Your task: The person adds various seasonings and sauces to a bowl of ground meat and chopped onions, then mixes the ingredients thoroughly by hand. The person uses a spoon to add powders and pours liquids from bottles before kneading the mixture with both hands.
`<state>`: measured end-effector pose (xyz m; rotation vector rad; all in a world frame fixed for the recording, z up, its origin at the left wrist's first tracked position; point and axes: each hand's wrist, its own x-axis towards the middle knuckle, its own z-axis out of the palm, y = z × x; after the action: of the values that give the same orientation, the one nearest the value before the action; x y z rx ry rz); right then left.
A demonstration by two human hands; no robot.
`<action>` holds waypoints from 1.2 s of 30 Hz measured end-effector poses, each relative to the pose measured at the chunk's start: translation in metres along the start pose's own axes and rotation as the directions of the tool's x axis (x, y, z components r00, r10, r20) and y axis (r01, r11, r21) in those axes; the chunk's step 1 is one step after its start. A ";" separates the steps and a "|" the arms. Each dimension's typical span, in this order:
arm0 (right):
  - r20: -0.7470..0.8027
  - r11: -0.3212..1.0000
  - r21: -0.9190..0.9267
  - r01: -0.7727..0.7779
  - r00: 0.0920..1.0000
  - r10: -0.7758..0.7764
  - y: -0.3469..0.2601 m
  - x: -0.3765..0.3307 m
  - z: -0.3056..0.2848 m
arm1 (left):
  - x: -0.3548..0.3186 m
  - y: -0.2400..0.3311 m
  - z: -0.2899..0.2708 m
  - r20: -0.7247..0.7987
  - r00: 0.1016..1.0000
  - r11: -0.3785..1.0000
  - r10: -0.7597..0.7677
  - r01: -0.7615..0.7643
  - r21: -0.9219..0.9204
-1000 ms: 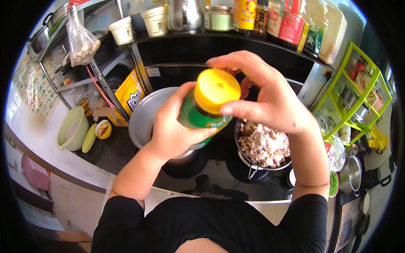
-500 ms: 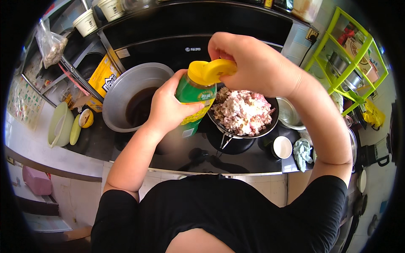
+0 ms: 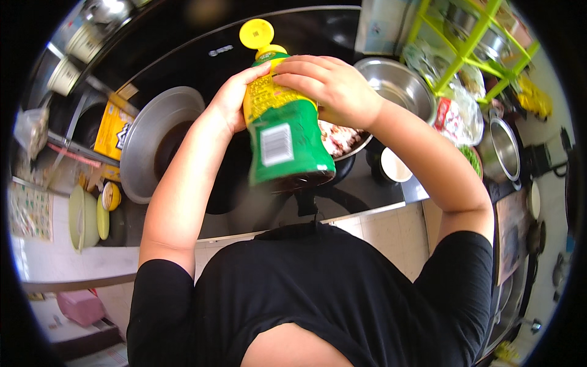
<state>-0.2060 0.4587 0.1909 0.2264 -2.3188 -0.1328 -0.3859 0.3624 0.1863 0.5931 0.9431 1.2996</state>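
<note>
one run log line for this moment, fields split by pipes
left hand grips green bottle | right hand on its neck | yellow flip cap open | bottle tilted over pan of chopped meat

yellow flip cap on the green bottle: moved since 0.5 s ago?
Yes. The yellow cap has flipped open and the green bottle has tipped, base now toward the camera, over the meat bowl.

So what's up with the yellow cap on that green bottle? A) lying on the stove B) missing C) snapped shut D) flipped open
D: the cap stands flipped up from the neck of the bottle, which both hands, left and right, hold tipped.
</note>
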 end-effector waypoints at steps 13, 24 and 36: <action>0.216 0.580 0.592 -0.559 0.804 0.554 0.026 -0.039 -0.004 | 0.020 -0.002 0.002 0.215 0.925 0.950 -0.313 0.304 0.075; 0.224 0.396 0.707 -0.586 0.717 0.661 0.043 -0.041 0.002 | 0.036 -0.015 0.022 0.197 0.890 0.549 0.410 -0.414 0.726; 0.242 0.576 0.463 -0.674 0.721 0.649 0.048 -0.017 -0.025 | 0.054 -0.017 0.025 0.347 0.687 0.503 0.638 -0.713 0.488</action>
<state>-0.1821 0.5090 0.2035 -0.4096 -2.2748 0.9059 -0.3558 0.4152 0.1723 1.6737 1.0560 1.6228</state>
